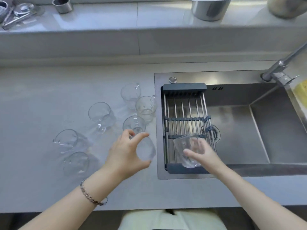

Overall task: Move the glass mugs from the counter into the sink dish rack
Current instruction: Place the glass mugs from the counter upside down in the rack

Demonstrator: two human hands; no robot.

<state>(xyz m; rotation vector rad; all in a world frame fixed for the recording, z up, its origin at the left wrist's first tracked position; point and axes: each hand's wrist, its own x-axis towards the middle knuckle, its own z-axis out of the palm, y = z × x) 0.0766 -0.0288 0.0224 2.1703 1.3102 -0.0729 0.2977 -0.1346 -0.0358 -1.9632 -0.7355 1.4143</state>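
A dark-framed dish rack [184, 88] with metal bars spans the left end of the steel sink [240, 117]. One clear glass mug [182, 143] lies tilted on the rack's near end, and my right hand [201, 152] rests on it with fingers spread. My left hand [127, 153] curls around another glass mug [147, 151] just left of the sink edge, thumb and fingers on its sides. Several more glass mugs stand on the counter: [130, 92], [145, 106], [133, 124], [99, 113], [66, 138], [76, 162].
A faucet [280, 67] reaches in from the upper right, with a yellow sponge [300, 92] beside it. Steel canisters [63, 4] [209, 9] and utensils [15, 14] sit on the raised back ledge. A round sink button [172, 80] lies behind the rack.
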